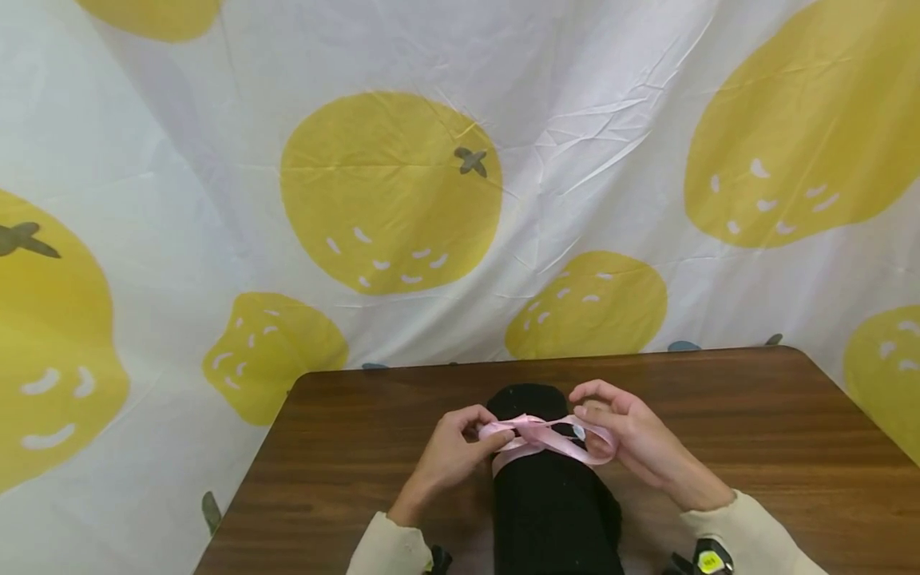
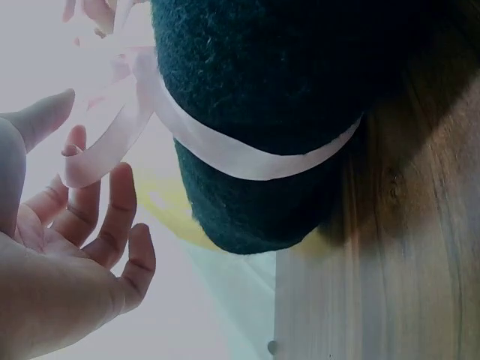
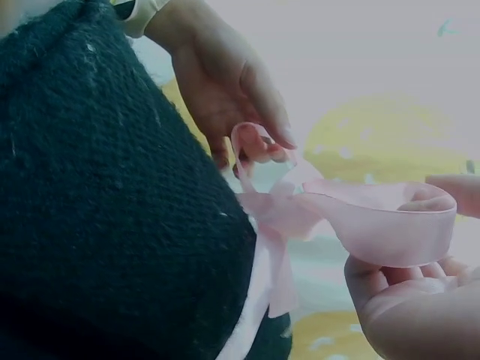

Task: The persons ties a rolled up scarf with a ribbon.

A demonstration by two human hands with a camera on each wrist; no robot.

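A black knitted fabric roll (image 1: 549, 511) lies lengthwise on the brown table. Around it runs a pink ribbon (image 2: 232, 159), tied on top in a bow with a loop to each side. My left hand (image 1: 454, 449) holds the left loop, its index finger hooked inside and the other fingers loosely bent, as the left wrist view shows. The right loop (image 3: 394, 236) is wide, and my right hand (image 1: 643, 443) has fingers curled within it. One short ribbon tail (image 3: 283, 285) hangs beside the knot. Part of the right thumb's contact is hidden.
The wooden table (image 1: 776, 431) extends to both sides of the roll. Behind its far edge hangs a white cloth (image 1: 237, 192) printed with yellow fruit. A small white spot (image 1: 578, 431) shows near the right loop. Wrist straps sit on both sleeves.
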